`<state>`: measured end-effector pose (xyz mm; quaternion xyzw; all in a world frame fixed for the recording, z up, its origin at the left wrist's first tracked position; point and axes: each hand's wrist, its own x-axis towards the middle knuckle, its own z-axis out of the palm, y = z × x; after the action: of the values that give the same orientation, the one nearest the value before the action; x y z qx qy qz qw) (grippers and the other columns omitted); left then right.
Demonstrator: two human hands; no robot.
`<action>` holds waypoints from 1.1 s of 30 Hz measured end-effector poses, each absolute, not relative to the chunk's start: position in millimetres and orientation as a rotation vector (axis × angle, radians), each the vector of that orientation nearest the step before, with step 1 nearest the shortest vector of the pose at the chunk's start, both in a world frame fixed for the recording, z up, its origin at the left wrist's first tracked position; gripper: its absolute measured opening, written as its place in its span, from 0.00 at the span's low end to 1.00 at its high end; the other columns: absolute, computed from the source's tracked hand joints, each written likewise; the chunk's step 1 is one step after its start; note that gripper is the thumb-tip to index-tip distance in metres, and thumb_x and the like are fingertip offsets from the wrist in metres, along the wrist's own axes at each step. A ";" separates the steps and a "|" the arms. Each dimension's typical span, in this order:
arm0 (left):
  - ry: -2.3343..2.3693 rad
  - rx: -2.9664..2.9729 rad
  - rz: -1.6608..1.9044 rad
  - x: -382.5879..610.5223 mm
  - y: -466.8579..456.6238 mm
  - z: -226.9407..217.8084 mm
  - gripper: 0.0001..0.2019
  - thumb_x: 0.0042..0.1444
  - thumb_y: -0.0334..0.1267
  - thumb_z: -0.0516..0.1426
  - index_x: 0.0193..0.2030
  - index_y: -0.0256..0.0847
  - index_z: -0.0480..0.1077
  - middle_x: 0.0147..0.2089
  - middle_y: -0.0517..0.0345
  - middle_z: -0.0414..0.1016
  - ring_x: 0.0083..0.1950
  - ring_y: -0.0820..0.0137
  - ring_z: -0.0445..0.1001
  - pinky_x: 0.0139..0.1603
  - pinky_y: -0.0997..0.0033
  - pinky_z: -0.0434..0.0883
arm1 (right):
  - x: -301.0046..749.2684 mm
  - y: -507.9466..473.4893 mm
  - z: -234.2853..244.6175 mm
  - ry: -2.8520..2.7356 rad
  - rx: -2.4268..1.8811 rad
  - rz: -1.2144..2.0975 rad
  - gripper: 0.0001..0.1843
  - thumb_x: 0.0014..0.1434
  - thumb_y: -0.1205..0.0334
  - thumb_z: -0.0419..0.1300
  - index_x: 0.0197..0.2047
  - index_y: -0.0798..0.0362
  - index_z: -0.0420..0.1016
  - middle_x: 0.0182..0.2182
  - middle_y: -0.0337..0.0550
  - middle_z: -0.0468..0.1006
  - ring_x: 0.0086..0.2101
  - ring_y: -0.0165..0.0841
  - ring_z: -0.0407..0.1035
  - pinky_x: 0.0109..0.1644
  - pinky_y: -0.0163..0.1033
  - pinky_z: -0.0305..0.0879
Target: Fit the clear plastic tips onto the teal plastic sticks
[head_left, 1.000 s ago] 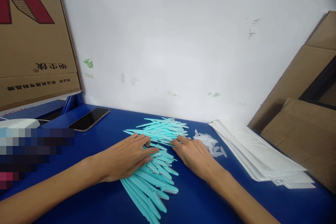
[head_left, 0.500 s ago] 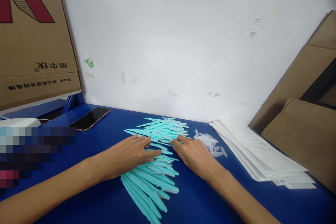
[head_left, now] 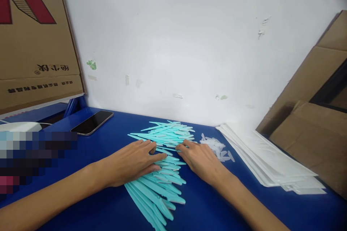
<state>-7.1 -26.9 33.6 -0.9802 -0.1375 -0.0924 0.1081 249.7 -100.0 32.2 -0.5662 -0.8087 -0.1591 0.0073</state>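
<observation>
A fanned row of turquoise eyebrow razors [head_left: 154, 193] lies on the blue table, and a looser pile of the same razors [head_left: 169, 133] lies behind it. My left hand [head_left: 135, 162] rests palm down over the left side of the row, index finger stretched out and thumb apart from it. At the pile's front right edge, my right hand [head_left: 199, 157] has its fingers curled, with thumb and fingertips closed at the end of a thin razor [head_left: 168, 148]. The left fingers hide parts of several razors.
Small translucent covers [head_left: 215, 147] lie in a heap just right of my right hand. Further right are stacked white plastic bags [head_left: 271, 162] and a cardboard box [head_left: 309, 140]. A phone [head_left: 93, 122] lies at the back left, below another cardboard box [head_left: 40, 43]. A white wall [head_left: 173, 43] bounds the table behind.
My left thumb has spread away from the index finger, toward me. The near razors have shifted slightly. My right hand stays almost where it was.
</observation>
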 end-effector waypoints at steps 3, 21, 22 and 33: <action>-0.453 -2.908 -0.318 -8.6 -26.7 36.0 0.14 0.74 0.44 0.50 0.63 0.49 0.67 0.46 0.53 0.72 0.43 0.62 0.73 0.43 0.67 0.68 | 249.9 -100.0 32.0 -2.528 -1.769 -0.507 0.10 0.75 0.63 0.52 0.49 0.50 0.75 0.39 0.42 0.79 0.32 0.34 0.76 0.25 0.39 0.50; -0.559 -2.775 -0.640 -5.9 -22.8 40.9 0.19 0.76 0.35 0.43 0.39 0.40 0.72 0.29 0.55 0.73 0.31 0.64 0.67 0.34 0.65 0.60 | 248.7 -106.6 39.6 -2.287 -1.377 -0.432 0.13 0.77 0.60 0.50 0.50 0.49 0.76 0.39 0.43 0.86 0.39 0.34 0.80 0.35 0.35 0.62; -0.586 -2.816 -0.663 -5.8 -25.2 41.7 0.20 0.76 0.37 0.42 0.38 0.40 0.72 0.28 0.56 0.72 0.30 0.65 0.67 0.33 0.65 0.60 | 250.0 -107.1 41.3 -2.281 -1.361 -0.449 0.13 0.76 0.60 0.51 0.49 0.49 0.77 0.39 0.43 0.86 0.38 0.34 0.79 0.35 0.35 0.62; -0.873 -3.010 -0.766 -22.8 -0.7 62.5 0.19 0.75 0.43 0.44 0.37 0.40 0.70 0.35 0.57 0.71 0.37 0.65 0.67 0.39 0.65 0.61 | 297.3 -96.4 50.1 -2.050 -1.629 -0.332 0.10 0.73 0.58 0.56 0.47 0.48 0.79 0.42 0.41 0.86 0.39 0.38 0.81 0.40 0.37 0.68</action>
<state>-22.8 -0.7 62.5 -0.9321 -0.2704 -0.2372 -0.0424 297.3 -96.4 50.1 -0.5977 -0.7525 -0.1219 0.2484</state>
